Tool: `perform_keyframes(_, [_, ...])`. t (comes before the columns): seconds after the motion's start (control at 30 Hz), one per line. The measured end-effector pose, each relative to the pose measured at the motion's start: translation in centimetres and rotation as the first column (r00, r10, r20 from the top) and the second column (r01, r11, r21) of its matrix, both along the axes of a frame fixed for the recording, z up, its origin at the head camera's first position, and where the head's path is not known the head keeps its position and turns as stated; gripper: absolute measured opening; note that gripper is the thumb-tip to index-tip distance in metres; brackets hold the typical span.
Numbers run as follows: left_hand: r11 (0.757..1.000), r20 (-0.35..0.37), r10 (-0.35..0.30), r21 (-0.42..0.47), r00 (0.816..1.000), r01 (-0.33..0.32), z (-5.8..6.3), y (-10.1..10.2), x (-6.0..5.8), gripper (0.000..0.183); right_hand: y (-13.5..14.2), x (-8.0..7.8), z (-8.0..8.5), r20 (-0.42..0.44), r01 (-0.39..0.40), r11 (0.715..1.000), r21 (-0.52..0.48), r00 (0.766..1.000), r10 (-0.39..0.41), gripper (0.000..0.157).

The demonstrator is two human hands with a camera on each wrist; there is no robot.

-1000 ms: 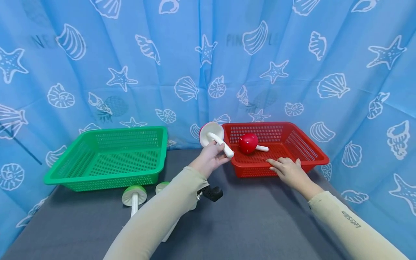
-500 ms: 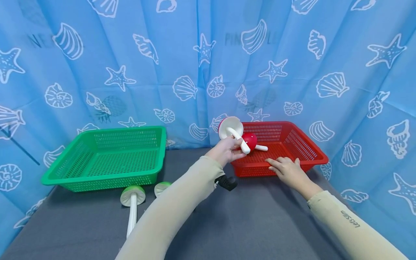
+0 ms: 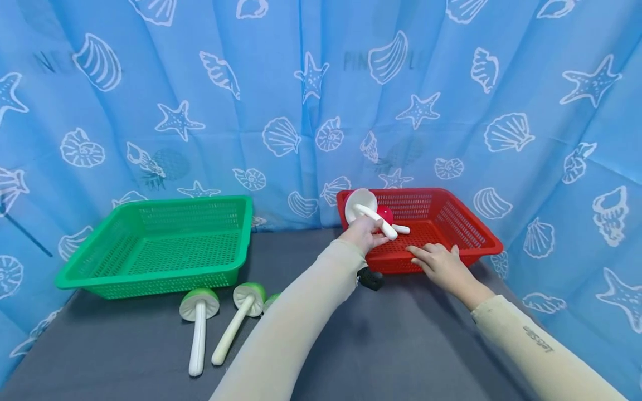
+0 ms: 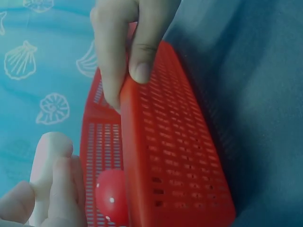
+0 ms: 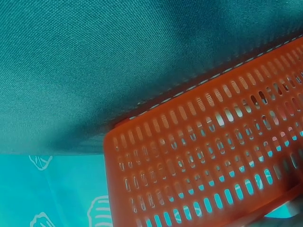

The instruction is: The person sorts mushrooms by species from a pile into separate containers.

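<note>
head view: left hand (image 3: 365, 233) pinched red-capped mushroom (image 3: 361, 203) by its stem at 10 o'clock of red basket (image 3: 473, 234); right hand (image 3: 443, 264) gripped the rim, 5 o'clock. probably placing; next called for lowering, letting go. count: two reds, inner red mushroom (image 3: 385, 214) included; three green-capped mushrooms (image 3: 199, 334), 5 o'clock of green basket (image 3: 185, 250).

Red basket (image 3: 460, 224); white-dotted red mushroom (image 4: 111, 196); green basket (image 3: 160, 282); blue shell-print curtain (image 3: 241, 133).

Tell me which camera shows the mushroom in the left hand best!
The head view, because it shows the mushroom's pale cap underside and white stem together in the left hand. The left wrist view shows only the stem, with no cap. In the right wrist view, I can't make that mushroom out.
</note>
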State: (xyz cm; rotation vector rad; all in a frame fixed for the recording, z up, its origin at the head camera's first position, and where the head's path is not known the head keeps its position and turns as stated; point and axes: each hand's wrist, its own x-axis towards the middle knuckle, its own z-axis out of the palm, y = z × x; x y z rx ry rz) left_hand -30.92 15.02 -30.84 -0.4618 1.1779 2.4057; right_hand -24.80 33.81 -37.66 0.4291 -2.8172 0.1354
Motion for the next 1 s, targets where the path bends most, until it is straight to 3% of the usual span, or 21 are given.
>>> perform_keyframes(0.1, [0.998,0.013,0.012,0.055,1.0,-0.013,-0.1,-0.3,0.0,0.06,-0.3,-0.1,0.0,-0.008,0.0,1.0,0.001,1.0,0.0,0.043])
perform_keyframes(0.37, [0.987,0.076,0.027,0.153,0.997,-0.039,-1.8,0.4,-0.8,0.063,-0.6,-0.1,-0.2,0.0,0.009,1.0,0.01,1.0,-0.009,0.044])
perform_keyframes(0.43, [0.991,0.066,0.008,0.13,0.998,-0.017,-2.0,0.8,-0.8,0.064,-0.6,0.1,-0.2,0.001,0.013,1.0,0.012,1.0,-0.013,0.044])
perform_keyframes(0.6, [0.998,0.0,-0.061,-0.036,0.998,0.061,-2.4,1.5,-0.8,0.057,-0.3,0.3,0.0,0.003,0.017,1.0,0.006,1.0,-0.017,0.045])
perform_keyframes(0.73, [0.998,0.009,-0.064,0.015,0.998,0.063,-2.2,1.3,-0.4,0.056,-0.2,0.2,0.0,0.004,0.012,1.0,0.007,1.0,-0.012,0.046])
perform_keyframes(0.83, [0.996,0.039,-0.05,0.076,0.998,0.047,-1.4,0.6,0.2,0.059,-0.1,0.1,0.0,0.014,0.017,1.0,0.005,1.0,-0.017,0.047])
perform_keyframes(0.9, [0.998,0.034,-0.043,0.047,0.998,0.041,-1.0,-0.1,0.5,0.061,0.0,0.0,0.0,0.021,0.024,1.0,0.004,0.999,-0.024,0.047])
perform_keyframes(1.0, [0.996,0.013,-0.084,0.02,0.996,0.083,-0.4,-1.4,0.8,0.059,0.0,-0.1,0.0,0.034,0.027,1.0,0.001,0.999,-0.027,0.046])
